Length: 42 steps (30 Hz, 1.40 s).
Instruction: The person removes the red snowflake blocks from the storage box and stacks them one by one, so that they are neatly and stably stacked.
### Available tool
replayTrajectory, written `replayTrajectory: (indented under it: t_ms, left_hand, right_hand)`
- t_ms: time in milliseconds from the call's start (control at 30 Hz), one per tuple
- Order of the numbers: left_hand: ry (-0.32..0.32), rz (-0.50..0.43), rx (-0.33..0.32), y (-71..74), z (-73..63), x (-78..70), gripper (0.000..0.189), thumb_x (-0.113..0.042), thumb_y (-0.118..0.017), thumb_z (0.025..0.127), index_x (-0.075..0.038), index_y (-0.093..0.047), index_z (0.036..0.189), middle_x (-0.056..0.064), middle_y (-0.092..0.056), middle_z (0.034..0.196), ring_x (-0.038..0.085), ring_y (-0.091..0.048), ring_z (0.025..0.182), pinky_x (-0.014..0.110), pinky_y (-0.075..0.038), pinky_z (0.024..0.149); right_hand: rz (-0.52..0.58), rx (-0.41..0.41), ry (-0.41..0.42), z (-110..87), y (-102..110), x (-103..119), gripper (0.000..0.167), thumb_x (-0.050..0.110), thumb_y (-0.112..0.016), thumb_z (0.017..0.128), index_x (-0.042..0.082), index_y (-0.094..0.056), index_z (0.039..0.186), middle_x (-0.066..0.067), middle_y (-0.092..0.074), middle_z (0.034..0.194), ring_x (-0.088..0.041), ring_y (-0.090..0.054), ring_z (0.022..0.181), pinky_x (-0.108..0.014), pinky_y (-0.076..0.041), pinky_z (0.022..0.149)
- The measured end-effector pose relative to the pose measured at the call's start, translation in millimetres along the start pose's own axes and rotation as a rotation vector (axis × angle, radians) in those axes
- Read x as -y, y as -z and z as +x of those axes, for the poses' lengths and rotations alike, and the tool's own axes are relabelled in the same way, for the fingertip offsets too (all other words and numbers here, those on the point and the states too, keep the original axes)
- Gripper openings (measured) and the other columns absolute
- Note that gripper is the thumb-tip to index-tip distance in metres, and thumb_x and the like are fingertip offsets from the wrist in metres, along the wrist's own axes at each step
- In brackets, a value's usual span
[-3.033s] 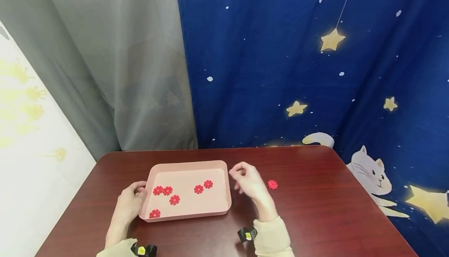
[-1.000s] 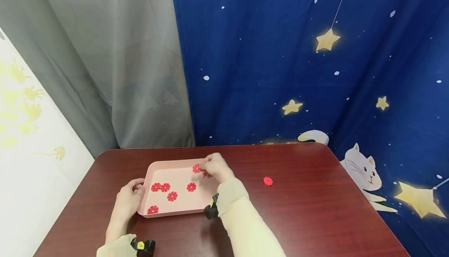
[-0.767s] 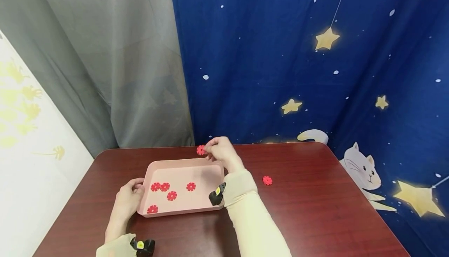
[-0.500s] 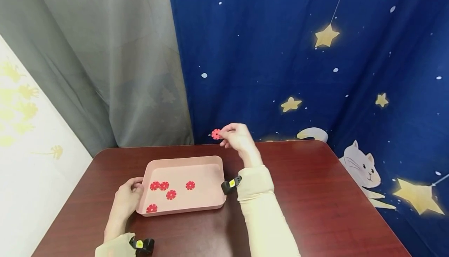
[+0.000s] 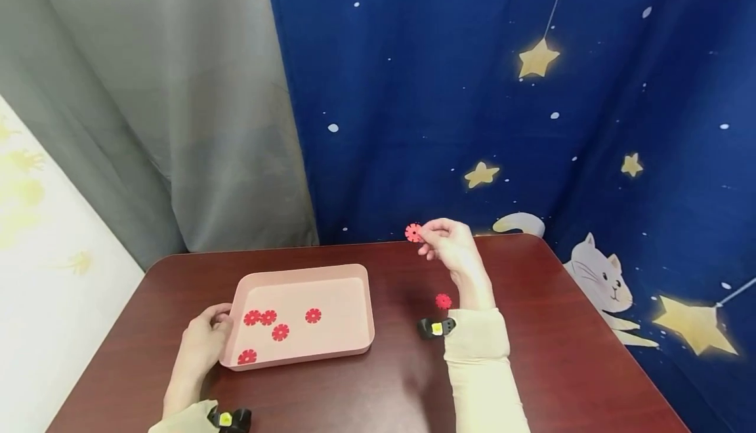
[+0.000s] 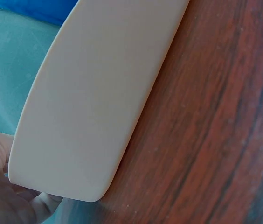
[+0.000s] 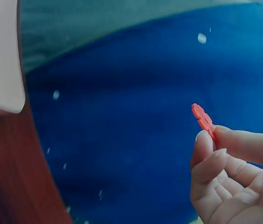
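My right hand (image 5: 451, 249) pinches a red interlocking disc (image 5: 413, 233) between thumb and fingertips, raised over the table's back edge, right of the tray. The right wrist view shows this disc (image 7: 203, 120) nearly edge-on, notches along its rim. A shallow pink tray (image 5: 301, 354) lies at left centre, with several similar discs inside, among them one disc (image 5: 313, 315) standing apart near the middle. At its left end my left hand (image 5: 203, 341) grips the wall; the left wrist view has those fingers (image 6: 45, 205) at the tray's corner.
Another red disc (image 5: 443, 301) lies on the dark red wooden table (image 5: 549, 354), below the raised right hand in the head view. Behind the table hang a grey curtain (image 5: 224, 124) and a blue star-patterned curtain (image 5: 401, 124). Each wrist wears a black band.
The right hand went into the tray, took one disc out, lifted it over the back rim and carried it rightward. The left hand has stayed at the tray's left end.
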<state>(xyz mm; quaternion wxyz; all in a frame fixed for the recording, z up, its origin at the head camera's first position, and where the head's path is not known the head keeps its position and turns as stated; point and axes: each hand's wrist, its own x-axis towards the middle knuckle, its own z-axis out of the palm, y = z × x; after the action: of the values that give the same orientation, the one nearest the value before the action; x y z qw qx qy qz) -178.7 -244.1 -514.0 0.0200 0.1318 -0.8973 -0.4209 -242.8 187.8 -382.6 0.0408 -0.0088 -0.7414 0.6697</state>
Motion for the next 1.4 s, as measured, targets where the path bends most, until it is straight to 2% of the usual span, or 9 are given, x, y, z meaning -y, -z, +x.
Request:
replayTrajectory:
  t_ms: [133, 300, 433, 533, 700, 867, 1000, 1100, 1400]
  left_hand:
    - [-0.01, -0.007, -0.018, 5.3, -2.1, 2.4, 0.038, -0.018, -0.047, 0.101, 0.003, -0.05, 0.134, 0.017, -0.056, 0.103, 0.028, -0.052, 0.089, 0.03, -0.043, 0.066]
    - [-0.026, 0.005, -0.021, 4.5, -3.5, 1.9, 0.037, -0.016, -0.047, 0.101, 0.003, -0.051, 0.132, 0.016, -0.056, 0.101, 0.027, -0.053, 0.086, 0.03, -0.043, 0.066]
    - [-0.039, 0.003, -0.01, 3.7, -2.0, 0.9, 0.037, -0.016, -0.047, 0.101, 0.003, -0.051, 0.132, 0.016, -0.056, 0.101, 0.027, -0.053, 0.086, 0.03, -0.043, 0.065]
    - [-0.05, 0.004, -0.003, 3.4, -0.3, 1.3, 0.037, -0.017, -0.047, 0.101, 0.003, -0.051, 0.132, 0.017, -0.056, 0.102, 0.027, -0.054, 0.087, 0.032, -0.043, 0.066]
    - [-0.039, 0.015, -0.002, 5.4, -2.3, 5.0, 0.038, -0.018, -0.048, 0.102, 0.003, -0.05, 0.133, 0.017, -0.058, 0.105, 0.026, -0.055, 0.087, 0.032, -0.044, 0.067]
    - [-0.04, -0.002, 0.006, 5.1, -2.9, 4.8, 0.038, -0.017, -0.048, 0.102, 0.003, -0.05, 0.134, 0.017, -0.057, 0.104, 0.024, -0.055, 0.084, 0.03, -0.045, 0.065]
    - [-0.049, 0.014, -0.015, 2.9, -2.6, 2.6, 0.036, -0.017, -0.048, 0.1, 0.002, -0.053, 0.131, 0.015, -0.058, 0.1, 0.025, -0.055, 0.084, 0.031, -0.043, 0.066]
    - [-0.054, 0.045, -0.04, 2.9, -3.3, 2.8, 0.035, -0.016, -0.048, 0.099, 0.002, -0.055, 0.129, 0.013, -0.06, 0.098, 0.025, -0.054, 0.085, 0.032, -0.042, 0.068]
    - [-0.065, 0.035, -0.028, 1.8, -0.1, 4.7, 0.035, -0.016, -0.049, 0.099, 0.002, -0.054, 0.129, 0.012, -0.059, 0.1, 0.021, -0.054, 0.082, 0.029, -0.042, 0.065]
  right_hand:
    - [0.03, -0.016, -0.043, -4.4, 14, -24, 0.018, 0.003, -0.066, 0.092, -0.01, -0.062, 0.104, -0.007, -0.068, 0.076, -0.015, -0.063, 0.057, -0.023, -0.05, 0.054]
    - [0.049, -0.054, -0.137, -12.7, 37, -60, 0.023, 0.006, -0.067, 0.092, -0.009, -0.061, 0.107, -0.009, -0.07, 0.083, -0.015, -0.063, 0.059, -0.022, -0.049, 0.055]
    - [0.066, -0.092, -0.197, -19.3, 48, -89, 0.021, 0.006, -0.066, 0.092, -0.009, -0.061, 0.107, -0.01, -0.07, 0.082, -0.016, -0.063, 0.059, -0.022, -0.049, 0.055]
    - [0.078, -0.113, -0.23, -22.2, 51, -110, 0.017, 0.004, -0.065, 0.092, -0.008, -0.062, 0.104, -0.01, -0.069, 0.079, -0.016, -0.062, 0.058, -0.023, -0.049, 0.055]
    - [0.032, -0.081, -0.264, -24.9, 47, -138, 0.013, 0.001, -0.063, 0.091, -0.009, -0.064, 0.099, -0.011, -0.067, 0.077, -0.017, -0.061, 0.058, -0.024, -0.049, 0.054]
    - [-0.071, -0.099, -0.262, -26.1, 47, -154, 0.013, 0.003, -0.065, 0.09, -0.008, -0.065, 0.096, -0.008, -0.065, 0.073, -0.016, -0.057, 0.056, -0.024, -0.045, 0.051]
    - [-0.056, -0.128, -0.285, -28.1, 53, -163, 0.013, 0.003, -0.066, 0.089, -0.008, -0.066, 0.097, -0.006, -0.06, 0.07, -0.014, -0.053, 0.052, -0.023, -0.043, 0.048]
    - [-0.024, -0.12, -0.299, -27.6, 53, -165, 0.013, 0.002, -0.066, 0.089, -0.008, -0.066, 0.097, -0.006, -0.059, 0.071, -0.012, -0.052, 0.051, -0.022, -0.043, 0.047]
    - [-0.072, -0.109, -0.3, -21.9, 49, -163, 0.013, 0.003, -0.066, 0.088, -0.007, -0.065, 0.096, -0.005, -0.061, 0.067, -0.01, -0.05, 0.046, -0.02, -0.041, 0.045]
